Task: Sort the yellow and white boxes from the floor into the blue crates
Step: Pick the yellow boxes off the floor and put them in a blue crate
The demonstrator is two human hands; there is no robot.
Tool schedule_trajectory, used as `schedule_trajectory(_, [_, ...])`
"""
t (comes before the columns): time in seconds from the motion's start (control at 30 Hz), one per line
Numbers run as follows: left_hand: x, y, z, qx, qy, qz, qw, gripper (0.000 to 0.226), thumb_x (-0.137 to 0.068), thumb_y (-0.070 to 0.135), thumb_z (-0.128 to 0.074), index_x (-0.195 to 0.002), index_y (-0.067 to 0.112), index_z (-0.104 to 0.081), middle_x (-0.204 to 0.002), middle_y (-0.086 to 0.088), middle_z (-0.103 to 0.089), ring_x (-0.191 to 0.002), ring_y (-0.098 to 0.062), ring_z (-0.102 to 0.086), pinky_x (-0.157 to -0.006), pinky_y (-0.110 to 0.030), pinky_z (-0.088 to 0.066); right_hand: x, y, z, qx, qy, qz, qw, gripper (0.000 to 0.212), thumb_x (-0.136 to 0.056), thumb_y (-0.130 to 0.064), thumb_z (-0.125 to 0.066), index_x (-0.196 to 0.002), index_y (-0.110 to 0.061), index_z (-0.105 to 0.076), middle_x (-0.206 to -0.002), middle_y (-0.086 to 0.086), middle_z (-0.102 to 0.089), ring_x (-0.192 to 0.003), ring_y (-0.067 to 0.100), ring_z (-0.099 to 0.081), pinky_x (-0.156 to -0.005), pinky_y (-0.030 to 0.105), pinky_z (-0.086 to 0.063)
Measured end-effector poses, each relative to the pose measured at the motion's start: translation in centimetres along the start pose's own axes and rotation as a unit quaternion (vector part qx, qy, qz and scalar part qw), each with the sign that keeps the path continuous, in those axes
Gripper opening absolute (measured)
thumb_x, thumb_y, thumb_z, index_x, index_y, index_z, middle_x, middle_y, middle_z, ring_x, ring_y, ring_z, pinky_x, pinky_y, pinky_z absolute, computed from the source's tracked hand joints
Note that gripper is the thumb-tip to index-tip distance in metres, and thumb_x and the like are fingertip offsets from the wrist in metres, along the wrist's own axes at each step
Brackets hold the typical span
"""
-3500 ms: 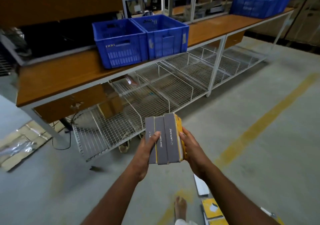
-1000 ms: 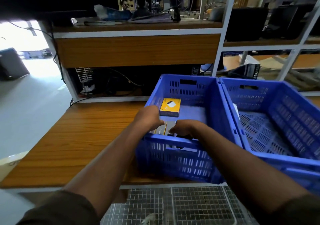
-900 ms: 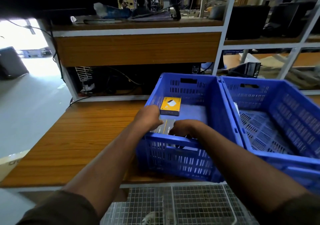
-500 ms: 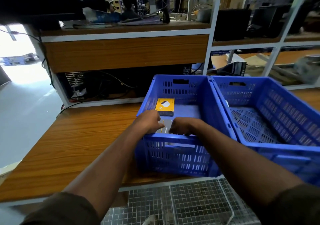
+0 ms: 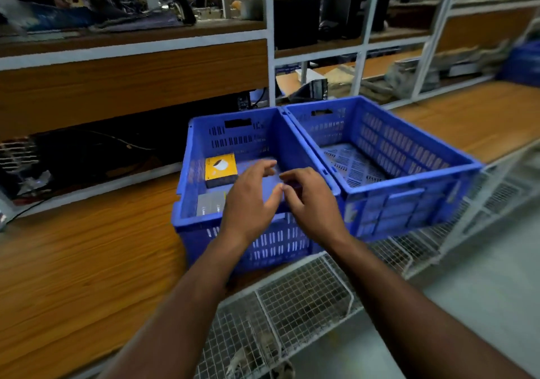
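Nearest, below the counter's front edge, wire mesh baskets (image 5: 295, 308) sit on the lower rack. Above them two bare forearms reach forward over the near wall of the left blue crate (image 5: 187, 203). The left hand (image 5: 248, 200) hovers over that crate with its fingers (image 5: 263, 168) spread and loosely bent, holding nothing. The right hand (image 5: 309, 200) is just beside it, thumbs nearly meeting, fingers relaxed and likewise empty. Both are blurred. Inside the left crate, a grey-sided stack of boxes (image 5: 210, 206) lies against the near left corner, partly hidden by the left hand. Farther back on the crate floor lies a yellow box (image 5: 219, 169) with a white mark on its top. The right blue crate (image 5: 409, 185) stands touching the left one, its slotted floor showing no boxes. Both crates rest on the wooden counter (image 5: 87, 261). Behind them rises a white-framed shelf (image 5: 270, 42) with dark equipment and cables
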State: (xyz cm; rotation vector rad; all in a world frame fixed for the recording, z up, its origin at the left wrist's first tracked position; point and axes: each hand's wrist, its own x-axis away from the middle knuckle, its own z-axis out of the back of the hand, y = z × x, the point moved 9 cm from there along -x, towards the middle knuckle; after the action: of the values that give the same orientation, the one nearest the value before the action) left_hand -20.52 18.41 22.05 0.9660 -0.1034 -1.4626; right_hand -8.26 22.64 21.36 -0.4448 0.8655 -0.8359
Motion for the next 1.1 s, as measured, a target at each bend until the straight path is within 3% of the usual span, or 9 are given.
schedule_trajectory(0.23, [3.2,6.3,-3.2,0.082,-0.013,-0.109,0.991,0.034,-0.096,0.029,-0.064,-0.129,0.021,-0.058,-0.119,0.007,-0.064,-0.114,-0.009,-0.060,-0.094,-0.035,-0.053,8.0,1.7,6.7,0.087,0.150,-0.054,0.983,0.024,-0.090,-0.018,-0.059,-0.113,-0.014,-0.062,-0.111,0.000,-0.058,-0.110,0.017,-0.051,-0.097,0.022,-0.035])
schedule_trajectory(0.43, [7.9,10.0,-9.3,0.146,-0.115,-0.128,0.974,0.031,-0.092,0.029,-0.066,-0.122,0.022,-0.060,-0.108,0.010,-0.067,-0.093,-0.005,-0.067,-0.083,-0.038,-0.057,16.3,3.9,10.5,0.133,0.183,-0.147,0.963,0.028,-0.087,-0.023,-0.057,-0.114,-0.013,-0.063,-0.109,0.003,-0.057,-0.106,0.021,-0.052,-0.096,0.030,-0.039])
schedule_trajectory(0.6, [13.8,12.8,-14.7,0.138,-0.215,-0.136,0.957,0.032,-0.093,0.031,-0.067,-0.123,0.025,-0.061,-0.107,0.012,-0.070,-0.093,-0.002,-0.067,-0.082,-0.036,-0.057,24.8,5.3,12.7,0.169,0.182,-0.223,0.943,0.028,-0.091,-0.024,-0.060,-0.117,-0.014,-0.062,-0.110,0.001,-0.055,-0.111,0.020,-0.051,-0.097,0.022,-0.035])
schedule_trajectory(0.8, [22.5,16.9,-17.7,0.152,-0.286,-0.164,0.932,0.033,-0.091,0.031,-0.069,-0.122,0.024,-0.061,-0.104,0.012,-0.070,-0.089,-0.003,-0.067,-0.081,-0.037,-0.057,35.7,4.6,15.5,0.187,0.209,-0.300,0.912,0.039,-0.094,-0.044,-0.049,-0.121,-0.017,-0.059,-0.117,-0.003,-0.055,-0.115,0.015,-0.047,-0.098,0.024,-0.038])
schedule_trajectory(1.0, [33.1,21.4,-18.6,0.154,-0.353,-0.190,0.903,0.036,-0.094,0.033,-0.067,-0.128,0.027,-0.058,-0.105,0.017,-0.066,-0.092,0.002,-0.063,-0.086,-0.032,-0.055,48.1,1.8,17.7,0.201,0.242,-0.359,0.879,0.030,-0.096,-0.032,-0.058,-0.122,-0.017,-0.058,-0.118,-0.001,-0.055,-0.118,0.016,-0.047,-0.099,0.030,-0.042])
schedule_trajectory(1.1, [39.0,23.4,-18.8,0.165,-0.396,-0.202,0.880,0.035,-0.093,0.034,-0.067,-0.127,0.028,-0.058,-0.107,0.015,-0.066,-0.093,0.002,-0.064,-0.085,-0.034,-0.056,54.7,-0.2,18.2,0.207,0.264,-0.396,0.855,0.030,-0.095,-0.031,-0.059,-0.122,-0.017,-0.058,-0.118,-0.001,-0.054,-0.118,0.016,-0.047,-0.097,0.027,-0.040])
